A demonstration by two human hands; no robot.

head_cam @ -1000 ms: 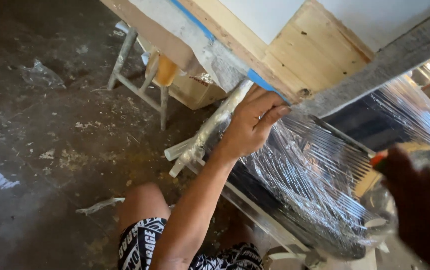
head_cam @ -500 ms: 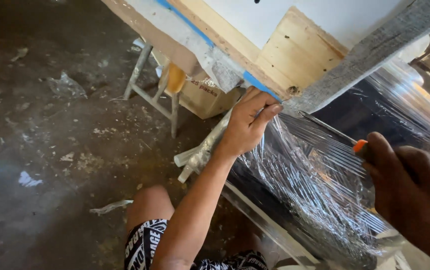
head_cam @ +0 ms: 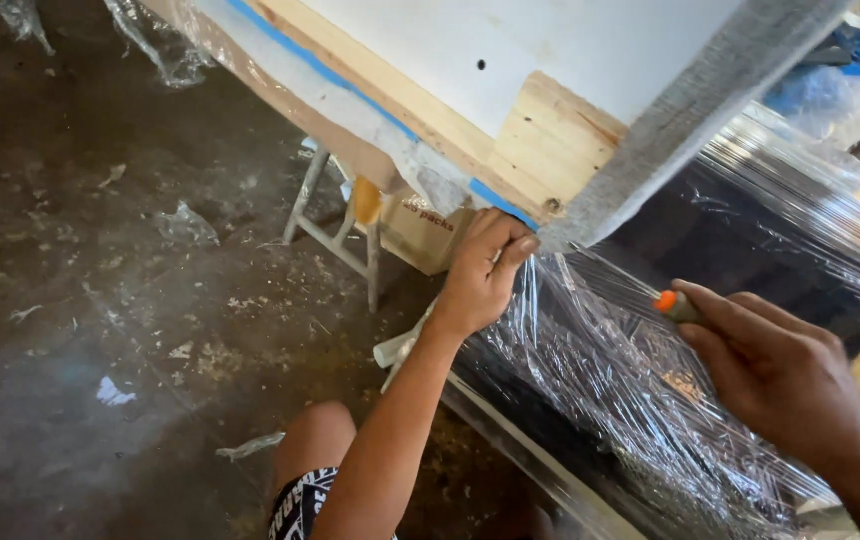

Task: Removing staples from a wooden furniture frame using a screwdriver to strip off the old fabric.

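— Looking down from the head view, I see my left hand [head_cam: 480, 275] pressed against the clear stretch film [head_cam: 610, 400] right under the corner of the wooden panel [head_cam: 550, 130]. What do you make of that hold?

— Your fingers are curled with the tips on the film's upper edge, just below the strip of blue tape [head_cam: 500, 200]. I'd judge it's there to pin the wrap taut, so it doesn't slide on the dark object beneath. The grip is closed down on the film rather than around it.

— And my right hand [head_cam: 770, 375]?

— It's closed on a small tool with an orange tip [head_cam: 666, 300], which pokes out past the thumb and touches the film. The hand is low and angled toward the left one, which suits drawing the tip along the stretched surface.

— What can't you tell?

— The tool's body is buried in the fist, so I can't say if it's a cutter or a marker. The wrapped object is only a dark mass under the glare. The grey strip [head_cam: 710, 90] running up to the right is cut off by the frame. A white stool frame [head_cam: 335, 235] and a cardboard box [head_cam: 425, 235] sit partly behind the panel, above the littered floor [head_cam: 100, 330].
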